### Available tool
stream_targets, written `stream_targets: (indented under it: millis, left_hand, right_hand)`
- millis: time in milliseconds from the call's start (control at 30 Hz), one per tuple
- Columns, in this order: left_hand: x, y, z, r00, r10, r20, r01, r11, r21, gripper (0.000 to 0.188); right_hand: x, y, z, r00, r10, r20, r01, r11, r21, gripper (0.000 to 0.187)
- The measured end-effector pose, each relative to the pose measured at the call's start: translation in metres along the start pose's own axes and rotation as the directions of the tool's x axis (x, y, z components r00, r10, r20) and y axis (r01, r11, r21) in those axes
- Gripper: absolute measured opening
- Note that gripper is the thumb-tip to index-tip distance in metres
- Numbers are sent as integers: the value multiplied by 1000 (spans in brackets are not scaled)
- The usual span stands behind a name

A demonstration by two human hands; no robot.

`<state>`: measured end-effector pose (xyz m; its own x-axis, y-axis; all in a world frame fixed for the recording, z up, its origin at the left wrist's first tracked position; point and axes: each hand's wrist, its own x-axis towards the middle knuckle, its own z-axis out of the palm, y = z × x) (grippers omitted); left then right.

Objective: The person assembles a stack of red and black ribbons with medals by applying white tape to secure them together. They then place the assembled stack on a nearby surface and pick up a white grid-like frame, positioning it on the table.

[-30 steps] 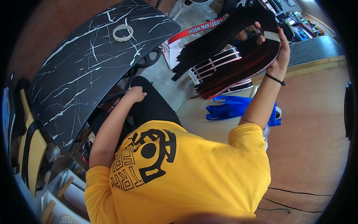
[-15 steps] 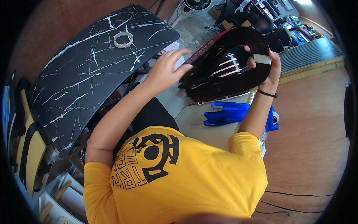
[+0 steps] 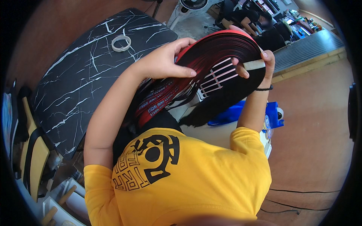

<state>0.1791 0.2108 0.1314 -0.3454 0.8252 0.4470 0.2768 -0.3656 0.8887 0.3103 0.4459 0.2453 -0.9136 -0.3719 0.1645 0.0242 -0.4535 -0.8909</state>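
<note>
A thick bundle of long, flat printed ribbon straps (image 3: 222, 43), black and red, is held up in front of my chest, bent over into a loop. My left hand (image 3: 167, 60) wraps round its left side, thumb on the near face and fingers behind. At the other end my right hand (image 3: 267, 62) grips the bend, some fingertips showing inside the loop. Beside those fingers a short band of cream tape (image 3: 253, 64) crosses the straps. Red strap ends with pale lettering hang below my left hand, and black ones droop toward my lap.
On the left stands a black marble-patterned table (image 3: 86, 71) with a ring-shaped roll of tape (image 3: 121, 43) on it. Beyond the bundle are a white fan (image 3: 194, 4) and a seated person (image 3: 245, 19). A blue plastic bag (image 3: 230, 115) lies below my right forearm.
My left hand, open and apart from the bundle before, has closed round its left side. The bundle has turned and spread, showing more red and its printed ends. My right hand keeps its grip.
</note>
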Motion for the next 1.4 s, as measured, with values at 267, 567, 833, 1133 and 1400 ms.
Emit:
stream_targets:
  millis: [267, 567, 833, 1133, 1400]
  left_hand:
    - [-14, 29, -18, 998, -53, -16, 56, 965, 255, 71]
    - [-30, -11, -12, 990, -138, 1, 137, 987, 81, 79]
    - [-94, -101, 4, 948, -310, -70, 315, 946, 75, 63]
    - [-110, -169, 32, 838, -444, -316, 496, 862, 105, 58]
    - [-88, -82, 11, 818, -205, -537, 380, 894, 238, 75]
  right_hand:
    - [7, 1, 14, 1000, -3, -31, -2, 985, -170, 92]
    - [11, 10, 23, 994, 86, -70, -94, 988, -123, 85]
    - [-15, -12, 45, 982, -118, -145, 103, 989, -103, 84]
    - [-64, -50, 35, 964, -191, -186, 132, 948, -290, 73]
    - [-58, -41, 36, 960, -269, -73, 248, 944, -219, 71]
